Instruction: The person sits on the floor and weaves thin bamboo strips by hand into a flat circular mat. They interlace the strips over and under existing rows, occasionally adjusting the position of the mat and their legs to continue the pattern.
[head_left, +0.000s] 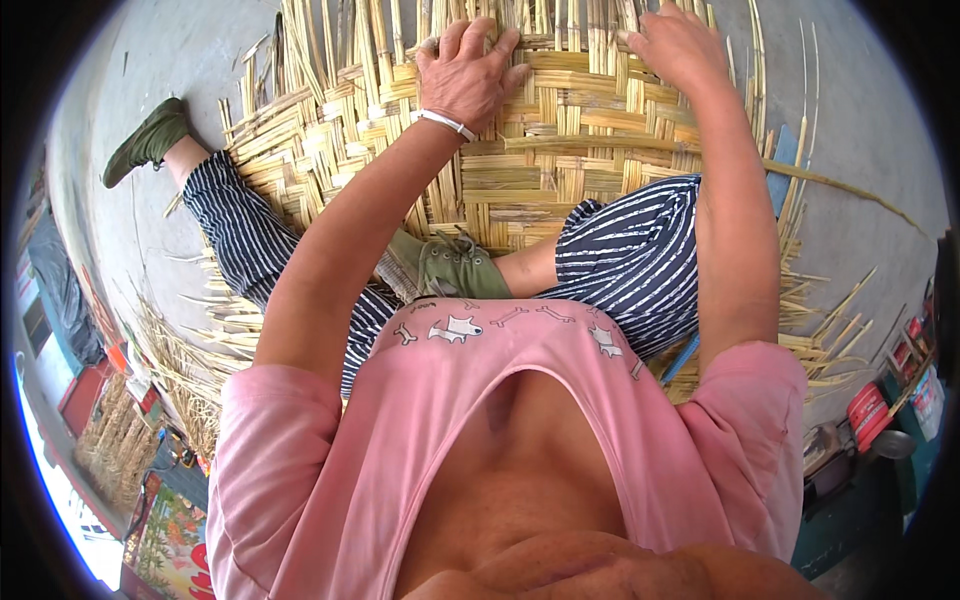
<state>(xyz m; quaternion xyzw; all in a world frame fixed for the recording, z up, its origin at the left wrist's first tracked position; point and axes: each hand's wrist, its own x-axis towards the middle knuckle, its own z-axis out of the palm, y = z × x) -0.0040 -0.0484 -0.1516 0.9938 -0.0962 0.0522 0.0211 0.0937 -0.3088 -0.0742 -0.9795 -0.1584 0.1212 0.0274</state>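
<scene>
I sit on a large mat [590,155] woven from flat yellow-tan reed or split-cane strips, its loose ends sticking out on all sides. My left hand [466,72] rests on the far part of the weave, fingers bent and spread apart. Farther right, my right hand [682,45] lies on the same far edge, thumb out to the left; some of its fingertips reach the picture's top edge. Neither hand shows a strip gripped in it. One long loose strip [830,178] lies across the weave and runs out past my right forearm.
My outstretched left leg ends in a green shoe [150,140] on the grey floor [120,235]; another green shoe [455,265] is tucked close on the mat. A flat blue piece [785,165] lies by the right edge. Household items and a red package [868,415] stand at lower right.
</scene>
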